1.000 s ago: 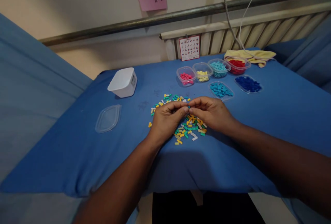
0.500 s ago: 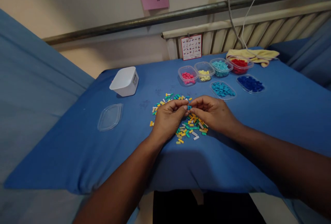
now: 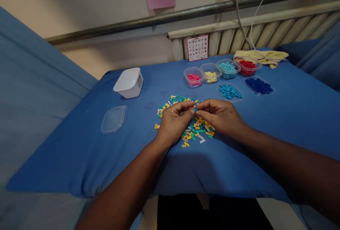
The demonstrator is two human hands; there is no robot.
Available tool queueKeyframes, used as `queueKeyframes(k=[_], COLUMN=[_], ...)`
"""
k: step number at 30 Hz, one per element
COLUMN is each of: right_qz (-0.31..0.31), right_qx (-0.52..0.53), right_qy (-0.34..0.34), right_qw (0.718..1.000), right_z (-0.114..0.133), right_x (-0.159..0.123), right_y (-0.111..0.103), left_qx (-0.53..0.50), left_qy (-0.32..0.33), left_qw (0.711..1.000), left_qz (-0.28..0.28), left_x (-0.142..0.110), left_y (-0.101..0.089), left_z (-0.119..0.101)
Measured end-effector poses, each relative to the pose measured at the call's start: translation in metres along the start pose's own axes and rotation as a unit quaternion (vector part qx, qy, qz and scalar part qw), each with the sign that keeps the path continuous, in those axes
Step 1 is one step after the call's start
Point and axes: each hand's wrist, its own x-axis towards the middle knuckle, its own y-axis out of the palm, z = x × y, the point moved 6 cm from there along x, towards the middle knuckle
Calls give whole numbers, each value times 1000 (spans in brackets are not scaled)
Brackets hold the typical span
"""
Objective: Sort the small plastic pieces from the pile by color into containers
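Observation:
My left hand and my right hand meet over a loose heap of small building bricks in yellow, green, white and orange. Pinched between the fingertips of both hands is a small blue building brick, mostly covered by the fingers. Whether it is one brick or several joined together I cannot tell. The heap spreads out beneath and around both hands on the blue cloth, partly hidden by them.
Clear tubs hold pink, pale yellow, turquoise and red bricks. In front lie lids with blue and dark blue bricks. A white tub and a clear lid are on the left; a yellow cloth lies behind.
Both hands stay together over the heap, the fingertips a little closer, so less of the blue brick shows. The whole view has shifted slightly.

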Motion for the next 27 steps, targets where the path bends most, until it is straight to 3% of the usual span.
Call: queueKeyframes(k=[9, 14, 18, 22, 25, 27], right_qz=[1, 2, -7, -66, -109, -116], right_qx=[3, -42, -165, -311, -405, -434], right_qy=[-27, -44, -128, -152, -100, -62], right_qw=[1000, 998, 978, 936, 902, 891], right_z=[5, 7, 19, 11, -9, -22], right_x=[1, 0, 6, 24, 39, 45], right_y=[-3, 0, -12, -61, -101, -117], left_qx=[-19, 54, 95, 192, 256, 285], left_qy=[-21, 38, 82, 135, 127, 105], left_qw=[1000, 998, 992, 970, 952, 947], left_qz=[8, 4, 16, -60, -112, -105], left_x=[0, -3, 0, 11, 20, 23], left_y=[-2, 4, 7, -30, -71, -89], left_z=[0, -8, -15, -34, -42, -42])
